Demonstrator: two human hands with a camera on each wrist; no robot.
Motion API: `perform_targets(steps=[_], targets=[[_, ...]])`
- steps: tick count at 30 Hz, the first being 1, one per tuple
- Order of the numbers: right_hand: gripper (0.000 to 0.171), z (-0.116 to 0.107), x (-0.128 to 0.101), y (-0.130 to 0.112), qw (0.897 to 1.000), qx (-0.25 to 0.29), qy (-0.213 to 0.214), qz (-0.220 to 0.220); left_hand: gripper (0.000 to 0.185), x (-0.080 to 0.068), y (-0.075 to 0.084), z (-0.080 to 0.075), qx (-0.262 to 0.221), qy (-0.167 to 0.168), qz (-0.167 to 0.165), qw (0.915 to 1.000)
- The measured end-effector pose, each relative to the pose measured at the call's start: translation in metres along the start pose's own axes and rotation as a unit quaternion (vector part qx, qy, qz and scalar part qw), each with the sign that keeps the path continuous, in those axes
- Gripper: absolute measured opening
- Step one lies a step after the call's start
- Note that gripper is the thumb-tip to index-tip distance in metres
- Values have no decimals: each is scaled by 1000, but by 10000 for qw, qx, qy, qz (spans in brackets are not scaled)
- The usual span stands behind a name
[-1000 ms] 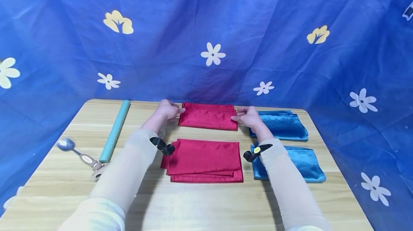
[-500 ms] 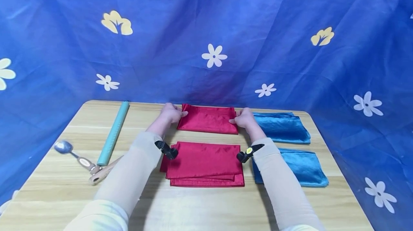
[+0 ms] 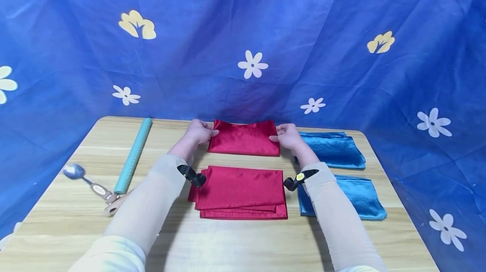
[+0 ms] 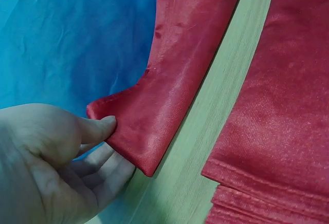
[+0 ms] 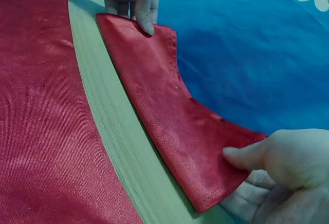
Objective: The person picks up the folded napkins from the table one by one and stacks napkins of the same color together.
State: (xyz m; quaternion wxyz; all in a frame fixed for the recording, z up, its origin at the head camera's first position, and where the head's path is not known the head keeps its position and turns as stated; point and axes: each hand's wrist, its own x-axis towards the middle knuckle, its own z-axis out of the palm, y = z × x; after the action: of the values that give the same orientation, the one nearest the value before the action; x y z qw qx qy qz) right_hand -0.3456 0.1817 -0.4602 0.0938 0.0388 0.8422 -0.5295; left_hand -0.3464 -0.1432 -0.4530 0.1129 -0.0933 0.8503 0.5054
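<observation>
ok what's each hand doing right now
Left hand: pinching the far red cloth at its left end.
Right hand: pinching the same cloth's right end.

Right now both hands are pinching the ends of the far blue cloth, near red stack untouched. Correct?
Not quite: the cloth is red, not blue. In the head view the left hand and right hand pinch the ends of the far red cloth. The near red stack does lie untouched.
</observation>
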Motion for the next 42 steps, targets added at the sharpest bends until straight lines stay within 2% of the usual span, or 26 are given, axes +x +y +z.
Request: perform_targets(steps=[6, 13, 20, 24, 31, 38, 42], targets=[[51, -5, -5, 3, 9978, 633, -16, 184, 39, -8, 5, -4, -581, -129, 3, 9982], [61, -14, -12, -1, 9917, 1229, -191, 336, 38, -19, 9, -12, -105, 41, 423, 9990], [69, -27, -25, -9, 9862, 1481, -457, 588, 33, -35, 18, -22, -172, -21, 687, 9975], [68, -35, -36, -16, 9807, 1706, -518, 797, 37, -46, 22, -28, -271, -162, 805, 9963], [66, -41, -53, -26, 9708, 2112, -719, 879, 41, -65, 28, -35, -1271, -559, 807, 9870], [56, -44, -69, -26, 9514, 2675, -1291, 814, 40, -78, 29, -42, -1520, -688, 865, 9822], [51, -43, -77, -26, 9463, 2771, -1478, 771, 41, -85, 26, -45, -1661, -775, 855, 9793]])
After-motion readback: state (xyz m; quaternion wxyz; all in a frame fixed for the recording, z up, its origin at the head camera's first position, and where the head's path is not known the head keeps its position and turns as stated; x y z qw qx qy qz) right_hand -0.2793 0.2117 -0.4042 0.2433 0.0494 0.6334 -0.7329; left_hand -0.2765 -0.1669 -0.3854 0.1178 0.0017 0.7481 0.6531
